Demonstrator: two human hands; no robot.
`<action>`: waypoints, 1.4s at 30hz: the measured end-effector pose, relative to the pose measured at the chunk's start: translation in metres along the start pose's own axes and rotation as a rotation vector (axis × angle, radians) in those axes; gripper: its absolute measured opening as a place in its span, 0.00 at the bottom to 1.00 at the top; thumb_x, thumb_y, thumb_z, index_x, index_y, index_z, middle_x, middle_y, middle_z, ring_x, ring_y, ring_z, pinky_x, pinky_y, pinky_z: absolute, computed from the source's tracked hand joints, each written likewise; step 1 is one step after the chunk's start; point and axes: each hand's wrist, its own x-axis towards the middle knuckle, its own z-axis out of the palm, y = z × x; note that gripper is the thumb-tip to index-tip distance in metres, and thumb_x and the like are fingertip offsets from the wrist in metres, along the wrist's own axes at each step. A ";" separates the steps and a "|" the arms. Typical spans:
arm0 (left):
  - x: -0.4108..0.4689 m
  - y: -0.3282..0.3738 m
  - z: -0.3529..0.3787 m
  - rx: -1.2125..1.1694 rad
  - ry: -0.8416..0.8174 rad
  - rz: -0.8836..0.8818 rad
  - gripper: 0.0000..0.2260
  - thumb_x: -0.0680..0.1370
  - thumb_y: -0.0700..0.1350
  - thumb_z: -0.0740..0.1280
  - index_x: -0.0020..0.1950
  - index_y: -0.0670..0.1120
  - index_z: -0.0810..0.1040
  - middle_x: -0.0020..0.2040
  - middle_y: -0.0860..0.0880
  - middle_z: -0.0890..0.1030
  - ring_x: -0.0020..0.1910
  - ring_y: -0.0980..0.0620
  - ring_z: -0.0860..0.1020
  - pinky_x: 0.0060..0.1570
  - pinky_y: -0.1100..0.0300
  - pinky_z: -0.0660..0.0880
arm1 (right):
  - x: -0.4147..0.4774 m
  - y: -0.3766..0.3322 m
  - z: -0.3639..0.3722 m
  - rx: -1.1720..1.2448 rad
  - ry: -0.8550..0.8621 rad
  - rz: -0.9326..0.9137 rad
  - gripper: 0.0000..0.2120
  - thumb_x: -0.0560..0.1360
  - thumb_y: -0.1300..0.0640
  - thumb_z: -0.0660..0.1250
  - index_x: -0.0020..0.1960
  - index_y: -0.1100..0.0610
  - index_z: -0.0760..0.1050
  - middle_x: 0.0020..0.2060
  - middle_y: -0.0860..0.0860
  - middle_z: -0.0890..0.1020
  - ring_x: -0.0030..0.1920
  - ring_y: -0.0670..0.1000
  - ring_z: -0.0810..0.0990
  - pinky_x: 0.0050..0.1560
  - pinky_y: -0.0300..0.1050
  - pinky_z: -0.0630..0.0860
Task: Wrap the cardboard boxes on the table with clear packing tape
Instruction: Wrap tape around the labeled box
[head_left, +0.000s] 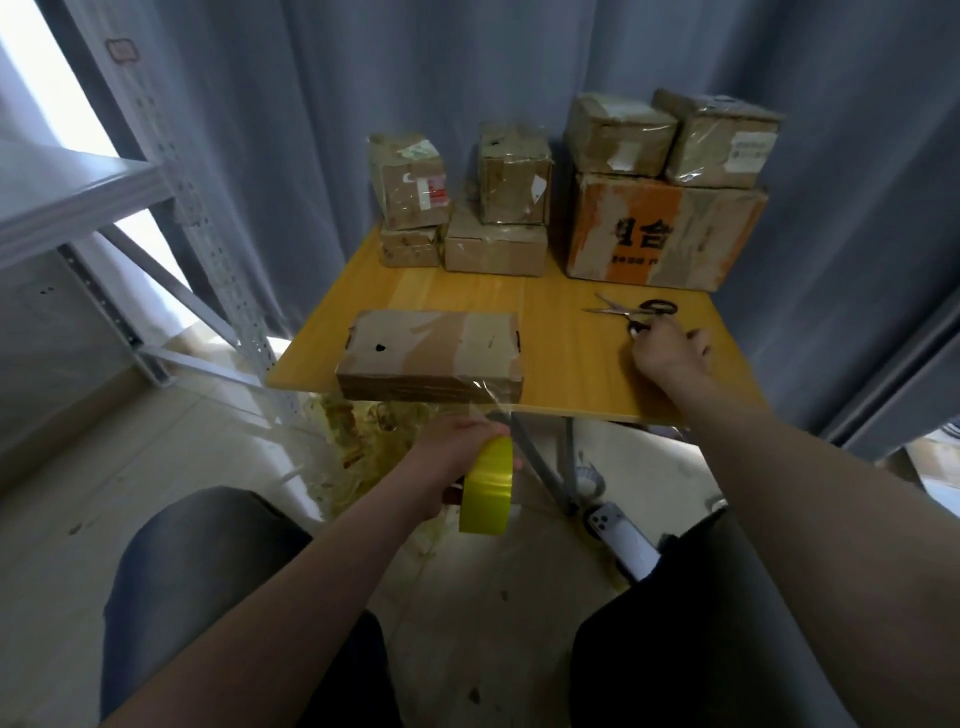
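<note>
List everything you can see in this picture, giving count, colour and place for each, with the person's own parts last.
flat cardboard box: one, brown, at the table's near edge
stacked boxes: seven, brown, one partly orange, along the table's far edge
scissors: one pair, black handles, right side of the table
tape roll: one, yellowish, below the table's near edge, clear strip running up to the flat cardboard box
table: one, yellow wood, centre
curtain: grey-blue, behind the table
shelf rack: one, grey metal, left
phone: one, white, on the floor
left hand: grips the tape roll
right hand: fingers at the scissors' handle
</note>
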 end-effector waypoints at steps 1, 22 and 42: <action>0.000 0.000 0.000 -0.002 -0.004 -0.004 0.06 0.82 0.49 0.68 0.57 0.50 0.81 0.45 0.44 0.88 0.46 0.46 0.85 0.48 0.54 0.76 | -0.003 0.000 0.002 -0.010 -0.006 -0.002 0.16 0.85 0.50 0.56 0.68 0.55 0.72 0.70 0.56 0.70 0.72 0.66 0.60 0.71 0.62 0.59; -0.010 -0.002 -0.002 0.057 0.038 0.007 0.11 0.79 0.50 0.72 0.56 0.46 0.83 0.54 0.38 0.86 0.57 0.36 0.84 0.55 0.43 0.80 | -0.065 -0.019 -0.020 -0.231 -0.119 -0.135 0.19 0.76 0.39 0.71 0.53 0.55 0.78 0.57 0.54 0.73 0.66 0.63 0.67 0.59 0.55 0.69; -0.032 0.007 -0.002 -0.097 -0.021 0.006 0.09 0.81 0.44 0.69 0.60 0.44 0.82 0.45 0.40 0.88 0.35 0.49 0.86 0.30 0.62 0.78 | -0.116 -0.021 -0.078 0.106 -1.006 -0.223 0.21 0.70 0.49 0.78 0.58 0.59 0.80 0.33 0.49 0.80 0.36 0.48 0.78 0.38 0.47 0.83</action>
